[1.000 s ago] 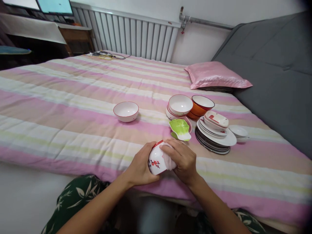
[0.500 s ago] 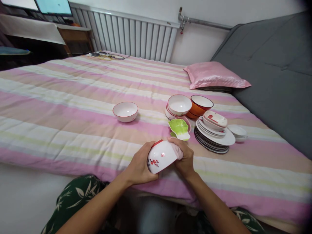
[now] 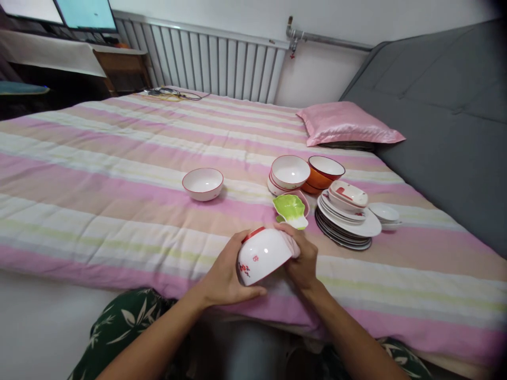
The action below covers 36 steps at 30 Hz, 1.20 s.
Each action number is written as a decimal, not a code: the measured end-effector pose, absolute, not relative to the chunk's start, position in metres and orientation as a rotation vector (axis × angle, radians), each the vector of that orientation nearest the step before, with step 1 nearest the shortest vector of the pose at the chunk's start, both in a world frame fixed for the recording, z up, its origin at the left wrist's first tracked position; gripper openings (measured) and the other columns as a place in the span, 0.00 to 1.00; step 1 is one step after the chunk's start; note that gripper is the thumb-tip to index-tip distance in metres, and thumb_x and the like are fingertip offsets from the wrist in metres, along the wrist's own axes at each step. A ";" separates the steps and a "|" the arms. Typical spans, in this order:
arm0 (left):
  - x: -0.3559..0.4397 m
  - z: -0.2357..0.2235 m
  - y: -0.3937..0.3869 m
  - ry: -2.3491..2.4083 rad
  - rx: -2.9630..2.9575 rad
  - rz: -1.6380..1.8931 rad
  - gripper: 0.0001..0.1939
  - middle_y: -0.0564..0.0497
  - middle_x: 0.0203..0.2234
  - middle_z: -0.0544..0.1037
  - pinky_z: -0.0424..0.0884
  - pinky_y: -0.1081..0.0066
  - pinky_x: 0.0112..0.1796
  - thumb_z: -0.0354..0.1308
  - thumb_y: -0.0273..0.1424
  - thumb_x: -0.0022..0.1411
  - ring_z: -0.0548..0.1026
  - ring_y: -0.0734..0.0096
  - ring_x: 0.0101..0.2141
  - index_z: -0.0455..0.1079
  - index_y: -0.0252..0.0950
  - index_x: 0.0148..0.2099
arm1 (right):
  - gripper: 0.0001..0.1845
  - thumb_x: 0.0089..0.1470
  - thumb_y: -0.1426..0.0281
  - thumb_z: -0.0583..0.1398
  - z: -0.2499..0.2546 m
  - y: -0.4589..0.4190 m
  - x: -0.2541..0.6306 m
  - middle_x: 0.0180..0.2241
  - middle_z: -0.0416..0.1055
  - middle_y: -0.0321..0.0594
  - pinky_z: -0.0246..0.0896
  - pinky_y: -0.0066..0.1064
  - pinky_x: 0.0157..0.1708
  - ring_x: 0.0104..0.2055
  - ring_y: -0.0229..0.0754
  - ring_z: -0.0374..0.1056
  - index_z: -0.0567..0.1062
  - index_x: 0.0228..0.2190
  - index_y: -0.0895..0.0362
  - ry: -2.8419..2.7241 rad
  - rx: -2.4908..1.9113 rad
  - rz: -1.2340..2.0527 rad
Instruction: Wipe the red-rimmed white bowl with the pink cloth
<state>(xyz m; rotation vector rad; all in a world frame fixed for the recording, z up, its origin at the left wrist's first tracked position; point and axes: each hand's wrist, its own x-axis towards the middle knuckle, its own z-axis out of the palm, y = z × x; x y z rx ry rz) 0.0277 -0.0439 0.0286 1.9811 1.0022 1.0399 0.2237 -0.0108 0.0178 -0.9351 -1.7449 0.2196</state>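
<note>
Tilted on its side above the bed's front edge is a white bowl [image 3: 264,255] with red flowers and a red rim. My left hand [image 3: 229,274] grips it from the left, thumb below its rim. Against the bowl's right side, my right hand [image 3: 303,256] closes on a pale pink cloth [image 3: 292,245], mostly hidden by the fingers. Just beyond lies a green leaf-shaped dish [image 3: 291,207]. A single white bowl with a red rim [image 3: 203,186] stands upright farther left.
Stacked white bowls [image 3: 290,170] and orange bowls [image 3: 325,171] stand behind the green dish. To the right are stacked plates [image 3: 348,221] topped by rectangular dishes [image 3: 348,193], and small white dishes [image 3: 385,213]. A pink pillow [image 3: 348,122] lies by the grey headboard [image 3: 439,100]. Cables [image 3: 174,95] lie at the far edge.
The bowl has turned slightly in my hands, its flowers shifting left and down. My left thumb has stretched out below the rim. The cloth stays at the bowl's right side.
</note>
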 end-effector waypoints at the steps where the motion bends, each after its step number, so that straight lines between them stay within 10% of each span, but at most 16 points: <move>1: 0.027 0.027 -0.045 1.006 1.971 1.041 0.54 0.39 0.59 0.57 0.57 0.51 0.57 0.70 0.39 0.39 0.58 0.47 0.58 0.44 0.38 0.63 | 0.19 0.50 0.75 0.57 0.024 -0.013 0.225 0.43 0.74 0.44 0.67 0.36 0.45 0.46 0.46 0.71 0.72 0.45 0.55 -1.802 -0.917 0.098; 14: 0.035 0.026 -0.044 1.102 2.043 1.044 0.45 0.42 0.56 0.63 0.62 0.53 0.55 0.62 0.28 0.43 0.64 0.53 0.55 0.45 0.39 0.61 | 0.15 0.58 0.77 0.52 0.051 -0.033 0.203 0.44 0.75 0.44 0.64 0.38 0.49 0.50 0.44 0.68 0.75 0.40 0.54 -2.128 -0.783 -0.444; 36: 0.034 0.032 -0.041 1.039 2.043 1.004 0.43 0.42 0.55 0.64 0.63 0.52 0.53 0.60 0.26 0.44 0.65 0.52 0.53 0.47 0.39 0.61 | 0.21 0.44 0.79 0.57 0.003 -0.005 0.225 0.40 0.76 0.41 0.67 0.35 0.42 0.42 0.44 0.71 0.74 0.42 0.55 -1.607 -1.043 0.635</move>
